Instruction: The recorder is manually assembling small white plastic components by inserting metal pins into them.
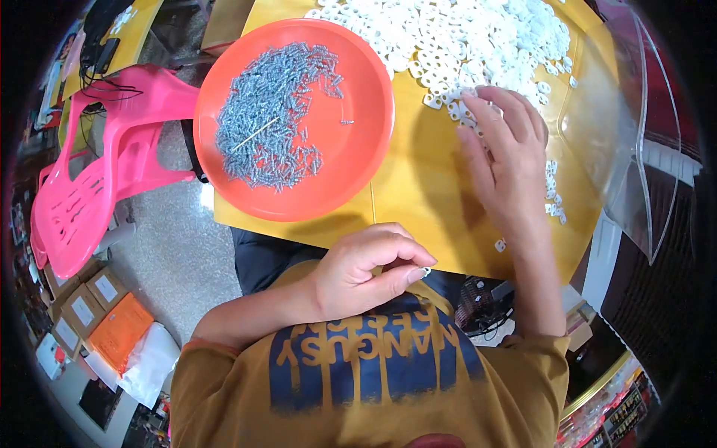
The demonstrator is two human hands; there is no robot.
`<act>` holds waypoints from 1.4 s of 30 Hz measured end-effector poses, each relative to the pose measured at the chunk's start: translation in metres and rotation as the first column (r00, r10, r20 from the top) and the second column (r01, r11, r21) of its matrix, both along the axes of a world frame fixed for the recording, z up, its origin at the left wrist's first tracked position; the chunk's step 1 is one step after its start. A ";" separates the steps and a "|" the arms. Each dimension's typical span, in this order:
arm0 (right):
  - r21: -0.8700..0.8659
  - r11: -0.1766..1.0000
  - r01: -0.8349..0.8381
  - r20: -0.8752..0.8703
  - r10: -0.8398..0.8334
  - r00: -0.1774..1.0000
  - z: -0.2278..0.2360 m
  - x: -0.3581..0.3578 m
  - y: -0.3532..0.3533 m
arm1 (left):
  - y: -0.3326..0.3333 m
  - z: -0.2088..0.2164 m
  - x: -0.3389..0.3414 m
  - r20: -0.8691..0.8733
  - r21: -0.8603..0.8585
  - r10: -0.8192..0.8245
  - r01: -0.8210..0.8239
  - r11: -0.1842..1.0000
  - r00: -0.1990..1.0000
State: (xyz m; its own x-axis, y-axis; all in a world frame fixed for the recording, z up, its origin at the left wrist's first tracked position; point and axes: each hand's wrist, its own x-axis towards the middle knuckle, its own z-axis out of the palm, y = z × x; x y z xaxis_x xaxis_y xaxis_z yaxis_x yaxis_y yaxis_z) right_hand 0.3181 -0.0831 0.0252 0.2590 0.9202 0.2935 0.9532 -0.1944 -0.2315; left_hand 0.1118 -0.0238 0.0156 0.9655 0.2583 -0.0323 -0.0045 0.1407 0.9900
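Note:
My left hand (370,267) is closed at the table's near edge, its thumb and forefinger pinching a small white plastic piece (426,272). Most of that piece is hidden by the fingertips. My right hand (511,145) reaches over the near side of a heap of small white plastic pieces with holes (478,41). Its thumb and forefinger are apart, and the fingertips touch or hover just above the pieces. To the left, a round orange-red basin (358,160) holds many small grey metal springs (261,112), with a thin pale stick (255,134) lying on them.
The basin and heap rest on a yellow table (418,224). Loose white pieces (553,190) lie along its right side, by a clear plastic sheet (635,149). A pink plastic chair (112,149) stands left, with cardboard boxes (82,310) and an orange package (123,332) below.

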 end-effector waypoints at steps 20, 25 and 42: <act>0.086 0.980 -0.177 0.060 0.172 0.983 0.002 0.003 0.058 | 0.013 0.001 -0.004 -0.010 -0.111 0.014 -0.015 0.994 1.000; 0.064 0.958 -0.279 -0.049 0.282 0.958 0.026 -0.031 0.063 | 0.018 0.001 -0.020 -0.034 -0.136 0.011 -0.015 0.991 0.999; -0.219 0.906 -0.361 -0.070 0.355 0.932 0.020 -0.061 0.098 | 0.029 0.003 -0.050 -0.002 -0.198 0.085 -0.084 0.977 0.996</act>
State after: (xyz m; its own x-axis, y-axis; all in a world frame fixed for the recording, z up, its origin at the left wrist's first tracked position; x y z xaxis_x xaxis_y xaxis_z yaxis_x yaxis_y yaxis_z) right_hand 0.2574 0.0146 0.0448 -0.0953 0.9932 0.0665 0.9623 0.1090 -0.2491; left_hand 0.0622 0.0052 0.0189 0.9408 0.3284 -0.0844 -0.0315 0.3323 0.9427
